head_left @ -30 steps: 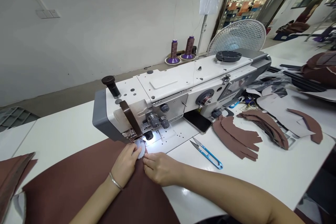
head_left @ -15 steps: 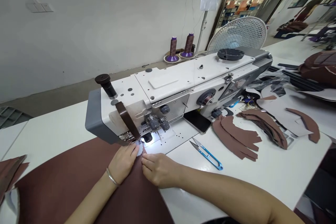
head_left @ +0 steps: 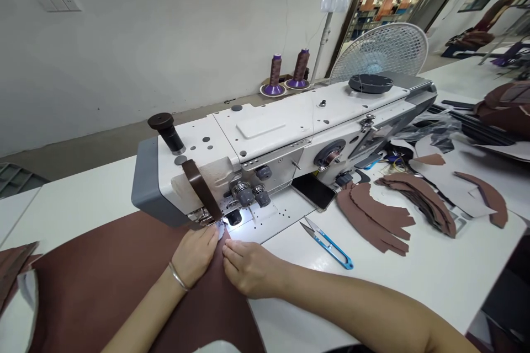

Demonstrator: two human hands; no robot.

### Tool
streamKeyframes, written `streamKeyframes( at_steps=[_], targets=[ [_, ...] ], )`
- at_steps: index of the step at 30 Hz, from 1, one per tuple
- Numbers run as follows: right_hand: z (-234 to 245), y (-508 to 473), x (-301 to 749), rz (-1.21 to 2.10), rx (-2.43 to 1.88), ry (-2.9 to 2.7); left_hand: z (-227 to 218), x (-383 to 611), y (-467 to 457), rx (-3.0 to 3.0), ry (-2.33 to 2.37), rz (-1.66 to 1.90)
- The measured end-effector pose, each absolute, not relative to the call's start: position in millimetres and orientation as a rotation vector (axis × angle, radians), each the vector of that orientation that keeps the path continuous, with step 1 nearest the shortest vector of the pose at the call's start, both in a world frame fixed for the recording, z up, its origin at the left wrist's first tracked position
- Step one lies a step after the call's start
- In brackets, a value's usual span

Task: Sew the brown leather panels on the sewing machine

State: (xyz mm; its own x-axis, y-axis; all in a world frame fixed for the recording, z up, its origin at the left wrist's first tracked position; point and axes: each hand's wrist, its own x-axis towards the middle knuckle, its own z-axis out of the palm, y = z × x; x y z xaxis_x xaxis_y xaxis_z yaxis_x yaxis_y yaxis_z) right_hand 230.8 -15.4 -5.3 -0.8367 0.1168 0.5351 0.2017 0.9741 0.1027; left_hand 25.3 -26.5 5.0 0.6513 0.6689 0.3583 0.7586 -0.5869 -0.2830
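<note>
A large brown leather-like sheet (head_left: 111, 270) lies under the head of a white sewing machine (head_left: 194, 171). My left hand (head_left: 196, 256), with a silver bracelet at its wrist, is closed with its fingertips pressing the sheet just before the lit needle area. Beside those fingertips shows a small pale piece (head_left: 221, 230), partly hidden by the hand and machine. My right hand (head_left: 248, 267) is closed too, its fingers pinching the sheet's right edge close to the left hand. What lies under the fingers is hidden.
Blue thread snips (head_left: 329, 245) and a phone (head_left: 314, 192) lie right of the needle. Curved brown pieces (head_left: 372, 218) are stacked further right. Two thread cones (head_left: 275, 74) and a fan (head_left: 379, 55) stand behind the machine. A person (head_left: 497, 14) is at the far right.
The brown sheet has slid forward slightly, and less of the pale piece shows by the needle. A pale edge has appeared at the bottom. Both hands keep nearly the same place.
</note>
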Motion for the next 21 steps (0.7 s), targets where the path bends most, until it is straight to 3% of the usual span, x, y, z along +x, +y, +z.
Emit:
streamKeyframes(
  at_steps=[12, 21],
  targets=[
    [-5.9, -17.9, 226.1, -0.407, -0.265, -2.468, 6.9, 50.7, -30.9, -2.397, -1.220, -0.232],
    [-7.8, -17.1, 224.7, -0.341, -0.283, -2.511, 6.5, 60.2, -29.1, -2.351, -1.378, -0.191]
  ],
)
